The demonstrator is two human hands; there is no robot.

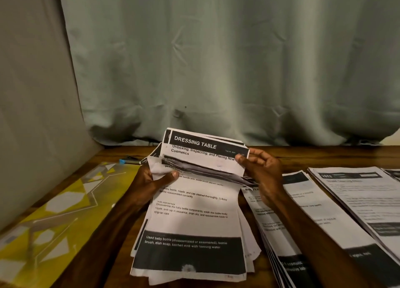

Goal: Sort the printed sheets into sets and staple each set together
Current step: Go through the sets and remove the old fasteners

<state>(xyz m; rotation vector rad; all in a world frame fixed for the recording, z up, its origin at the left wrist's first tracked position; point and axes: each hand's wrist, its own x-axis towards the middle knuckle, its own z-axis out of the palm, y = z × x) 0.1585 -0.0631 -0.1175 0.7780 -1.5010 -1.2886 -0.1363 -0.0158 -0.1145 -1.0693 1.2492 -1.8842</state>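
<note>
A loose stack of printed sheets point(190, 225) lies in the middle of the wooden table point(112, 255), topped by a page about a baby bottle. My left hand point(155, 179) grips the stack's upper left, thumb pressed on the top page. My right hand point(259, 171) pinches the right edge of several sheets lifted and folded back; the front one is headed "DRESSING TABLE" point(205, 151). Two sorted piles lie to the right: one point(287, 229) partly under my right forearm, another point(357, 201) farther right. A blue and black stapler point(128, 160) lies behind the stack at the left.
A yellow patterned folder point(54, 218) covers the table's left side. A grey-green curtain point(216, 60) hangs close behind the table, and a grey panel point(32, 114) leans at the left. More sheets show at the far right edge.
</note>
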